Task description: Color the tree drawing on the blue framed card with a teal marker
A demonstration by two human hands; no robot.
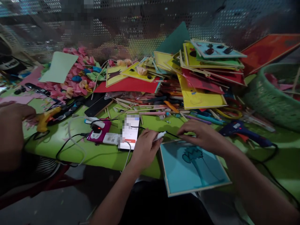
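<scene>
My left hand (146, 145) is closed round a white marker (160, 135), whose dark tip points to the right. My right hand (199, 136) is bent over the top edge of a blue framed board (180, 170); its fingers are pressed together by a thin black item (172, 134), perhaps a cord or the marker's cap end, too small to tell. A dark teal tree-like drawing (195, 157) shows on the board, which lies tilted at the table's front edge.
A lit phone (130, 131) and a magenta power strip (99, 132) lie left. A blue glue gun (246, 132) is right, near a green basket (267, 93). Framed cards (201, 97) are piled behind. Another person's hand (16, 115) is by a yellow glue gun (48, 118).
</scene>
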